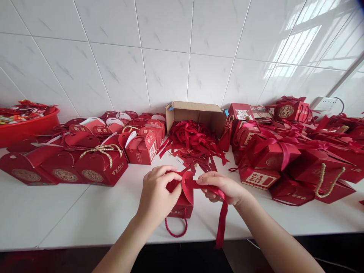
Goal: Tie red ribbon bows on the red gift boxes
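Note:
A small red gift box stands on the white table in front of me, its rope handle hanging toward the table's front edge. My left hand is closed at the top of the box, thumb and fingers pinching its flap from the left. In my right hand a red ribbon is gripped near the right-hand flap; its long tail drops past the wrist. Part of the ribbon runs to the top of the box, where my fingers hide the exact path.
An open cardboard box spills red ribbons behind the gift box. Rows of unribboned gift boxes stand left, beside a red basin of packets. Ribbon-tied boxes pile up right, with a power strip behind.

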`<state>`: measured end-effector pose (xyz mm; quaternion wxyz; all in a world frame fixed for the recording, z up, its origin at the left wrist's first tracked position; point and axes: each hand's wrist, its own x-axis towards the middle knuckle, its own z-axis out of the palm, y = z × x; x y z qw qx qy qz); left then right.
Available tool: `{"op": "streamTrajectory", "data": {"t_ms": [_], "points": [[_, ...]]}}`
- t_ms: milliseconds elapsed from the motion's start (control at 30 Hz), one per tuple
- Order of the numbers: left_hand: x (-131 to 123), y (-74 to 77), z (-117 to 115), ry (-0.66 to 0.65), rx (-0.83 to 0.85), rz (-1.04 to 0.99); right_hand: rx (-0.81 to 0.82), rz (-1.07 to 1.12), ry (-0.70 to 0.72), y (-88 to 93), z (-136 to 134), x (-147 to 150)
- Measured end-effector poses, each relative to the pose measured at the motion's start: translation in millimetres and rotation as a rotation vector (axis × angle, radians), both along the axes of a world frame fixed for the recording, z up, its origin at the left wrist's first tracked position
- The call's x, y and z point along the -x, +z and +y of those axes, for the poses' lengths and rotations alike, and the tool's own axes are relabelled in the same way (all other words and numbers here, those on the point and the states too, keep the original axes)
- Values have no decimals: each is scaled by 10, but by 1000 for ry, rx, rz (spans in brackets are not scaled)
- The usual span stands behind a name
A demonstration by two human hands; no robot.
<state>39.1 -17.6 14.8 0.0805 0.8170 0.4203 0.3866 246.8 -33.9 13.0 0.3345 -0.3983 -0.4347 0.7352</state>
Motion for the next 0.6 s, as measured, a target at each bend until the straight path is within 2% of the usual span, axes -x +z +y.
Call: {"op": "streamTrajectory", "data": {"t_ms": [100,233,333,433,600], "points": [[-13,38,-7,42,-121,31,-151,-111,-39,2,-24,-11],[-22,142,-17,96,-348,58,-432,-346,-267,98,-52,48],[-41,206,-11,77,-415,28,-543,-381,-197,235,-30,161],[-53,248,7,32,-358,-37,-648,-352,-99,351,16,261],[16,289,26,19,-265,-182,-619,-344,-75,404,76,279]]}}
